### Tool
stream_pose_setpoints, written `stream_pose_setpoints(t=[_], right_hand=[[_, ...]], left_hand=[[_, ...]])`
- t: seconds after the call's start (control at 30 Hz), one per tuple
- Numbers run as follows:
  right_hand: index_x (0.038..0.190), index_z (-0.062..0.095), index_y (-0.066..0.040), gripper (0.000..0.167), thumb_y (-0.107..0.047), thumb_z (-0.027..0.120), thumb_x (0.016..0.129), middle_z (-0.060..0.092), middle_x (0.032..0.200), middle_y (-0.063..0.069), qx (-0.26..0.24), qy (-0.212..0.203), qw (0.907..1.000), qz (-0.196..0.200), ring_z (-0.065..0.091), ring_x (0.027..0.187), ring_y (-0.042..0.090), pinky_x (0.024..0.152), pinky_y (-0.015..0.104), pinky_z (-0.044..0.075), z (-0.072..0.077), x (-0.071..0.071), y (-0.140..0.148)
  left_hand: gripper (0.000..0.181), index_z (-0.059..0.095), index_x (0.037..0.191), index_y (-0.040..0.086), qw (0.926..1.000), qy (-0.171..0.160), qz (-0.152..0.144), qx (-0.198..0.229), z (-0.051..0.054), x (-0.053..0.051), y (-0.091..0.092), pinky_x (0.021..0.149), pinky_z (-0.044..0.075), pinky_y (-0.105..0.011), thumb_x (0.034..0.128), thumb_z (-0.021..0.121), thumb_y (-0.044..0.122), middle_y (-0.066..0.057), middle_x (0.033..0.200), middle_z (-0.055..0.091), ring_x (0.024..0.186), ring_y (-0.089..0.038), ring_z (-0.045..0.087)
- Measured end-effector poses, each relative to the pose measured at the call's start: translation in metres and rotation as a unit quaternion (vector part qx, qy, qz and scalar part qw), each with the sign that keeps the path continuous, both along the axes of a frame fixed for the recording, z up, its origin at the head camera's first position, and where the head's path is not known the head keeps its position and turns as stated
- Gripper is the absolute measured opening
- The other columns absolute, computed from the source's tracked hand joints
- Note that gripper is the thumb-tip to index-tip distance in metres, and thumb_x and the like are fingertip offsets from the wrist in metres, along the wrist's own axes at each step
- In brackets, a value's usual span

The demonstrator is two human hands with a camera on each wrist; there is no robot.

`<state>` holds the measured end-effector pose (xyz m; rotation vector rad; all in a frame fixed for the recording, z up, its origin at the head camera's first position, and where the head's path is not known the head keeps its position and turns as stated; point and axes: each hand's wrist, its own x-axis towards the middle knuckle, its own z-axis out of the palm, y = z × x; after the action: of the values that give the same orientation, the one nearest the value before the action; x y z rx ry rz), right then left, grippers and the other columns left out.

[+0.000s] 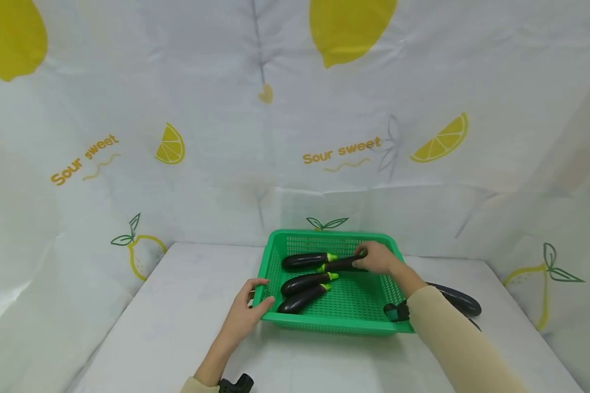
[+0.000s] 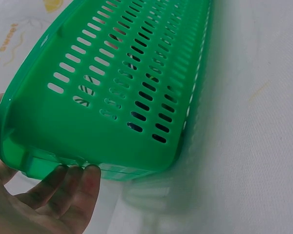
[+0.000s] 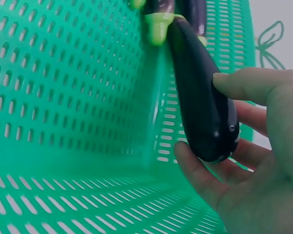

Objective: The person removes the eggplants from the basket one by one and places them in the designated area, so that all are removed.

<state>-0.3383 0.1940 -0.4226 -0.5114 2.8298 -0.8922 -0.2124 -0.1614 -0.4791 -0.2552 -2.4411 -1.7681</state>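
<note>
A green plastic basket (image 1: 334, 326) with slotted walls stands on the white table. My left hand (image 1: 243, 312) grips its left rim near the front corner; in the left wrist view the fingers (image 2: 83, 195) curl under the rim. Inside the basket my right hand (image 1: 377, 258) holds a dark purple eggplant (image 1: 341, 264) by its blunt end, its green stem pointing left. The right wrist view shows the thumb on this eggplant (image 3: 198, 97) and the fingers around its underside. Three more eggplants, among them a front one (image 1: 300, 301), lie in the basket's left half.
Right of the basket, partly behind my right sleeve (image 1: 462, 344), at least one more eggplant (image 1: 459, 300) lies on the table (image 1: 152, 327). A white sheet (image 1: 226, 180) printed with lemons hangs behind the table and at its sides.
</note>
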Motion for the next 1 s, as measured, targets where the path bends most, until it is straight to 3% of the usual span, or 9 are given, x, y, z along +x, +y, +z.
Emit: stream_pose_setpoints(t=[0.2, 0.5, 1.0], right_hand=[[0.118, 0.065, 0.005, 0.032, -0.016, 0.069, 0.095, 0.067, 0.109, 0.023, 0.010, 0.025, 0.9996, 0.002, 0.066, 0.090, 0.032, 0.074, 0.046, 0.054, 0.015, 0.005, 0.001], [0.121, 0.065, 0.005, 0.034, -0.020, 0.068, 0.097, 0.067, 0.111, 0.023, 0.013, 0.036, 0.9993, -0.001, 0.065, 0.099, 0.037, 0.082, 0.050, 0.052, 0.039, 0.011, 0.006], [0.118, 0.068, 0.000, 0.030, -0.022, 0.068, 0.097, 0.068, 0.112, 0.020, 0.002, 0.088, 0.9962, -0.003, 0.064, 0.105, 0.039, 0.085, 0.052, 0.052, 0.079, 0.039, 0.020]], left_hand=[[0.042, 0.056, 0.136, 0.015, 1.0000, -0.001, 0.002, -0.001, 0.001, 0.000, 0.000, 0.089, 0.048, -0.043, 0.0975, 0.071, 0.022, -0.011, 0.142, 0.053, 0.124, -0.032, 0.055], [0.044, 0.056, 0.136, 0.015, 1.0000, 0.001, 0.000, 0.001, 0.000, 0.001, 0.000, 0.088, 0.049, -0.043, 0.0969, 0.072, 0.026, -0.012, 0.141, 0.054, 0.125, -0.033, 0.054], [0.042, 0.057, 0.136, 0.014, 1.0000, -0.002, 0.003, 0.006, 0.001, 0.001, 0.000, 0.088, 0.049, -0.041, 0.0971, 0.072, 0.021, -0.011, 0.141, 0.054, 0.123, -0.031, 0.056]])
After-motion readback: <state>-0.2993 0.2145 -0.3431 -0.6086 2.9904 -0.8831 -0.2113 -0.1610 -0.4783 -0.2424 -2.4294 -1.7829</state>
